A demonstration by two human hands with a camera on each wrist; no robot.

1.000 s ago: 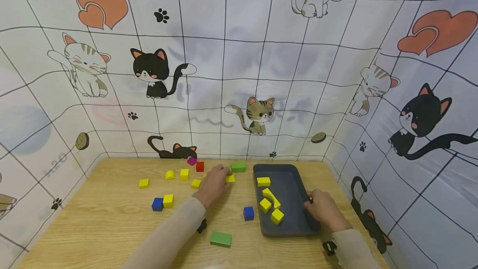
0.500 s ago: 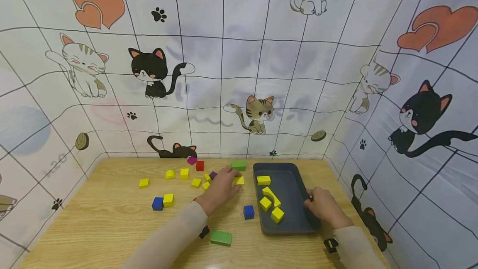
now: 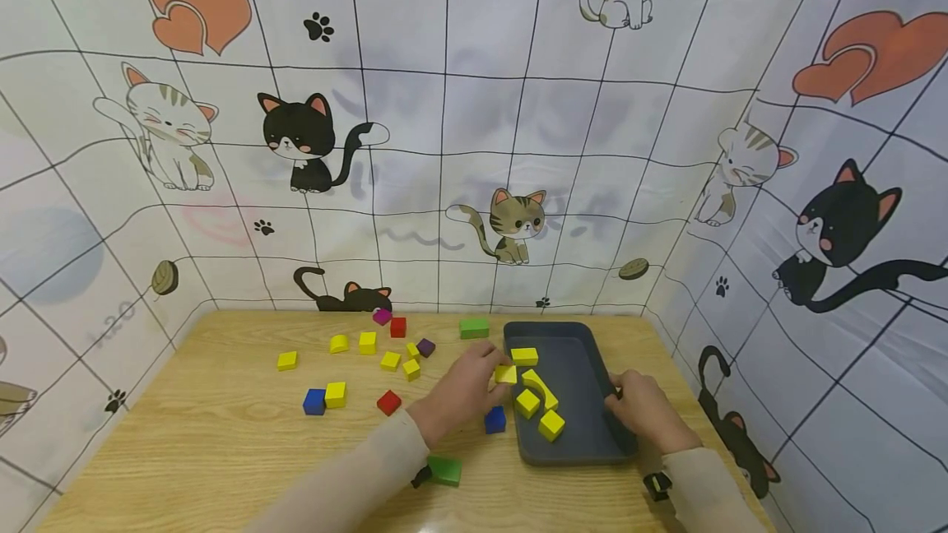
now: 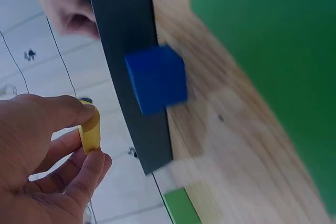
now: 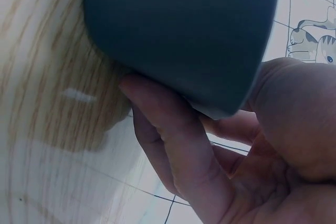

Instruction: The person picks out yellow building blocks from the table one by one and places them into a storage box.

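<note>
My left hand [image 3: 461, 389] pinches a yellow block [image 4: 90, 128] between thumb and fingertips, at the left rim of a dark grey tray [image 3: 585, 426]. In the left wrist view the block shows a curved face. Several yellow pieces lie in the tray, among them a yellow arch [image 3: 544, 391] and a yellow cube [image 3: 551, 425]. My right hand [image 3: 648, 410] grips the tray's right rim, thumb on top and fingers under the edge, as the right wrist view shows. A blue cube [image 4: 156, 80] sits on the table just left of the tray, below the left hand.
Loose blocks dot the wooden table [image 3: 185, 434] on the left: several yellow ones, a blue cube [image 3: 314, 402], a red block [image 3: 388, 403] and a purple block [image 3: 425, 347]. Green blocks lie at the back [image 3: 474, 328] and front [image 3: 446, 471]. A cat-print curtain [image 3: 415, 122] encloses the table.
My left hand has carried the yellow block rightward from among the loose blocks to the tray's left rim, uncovering the red and purple blocks. My right hand has kept its grip on the tray.
</note>
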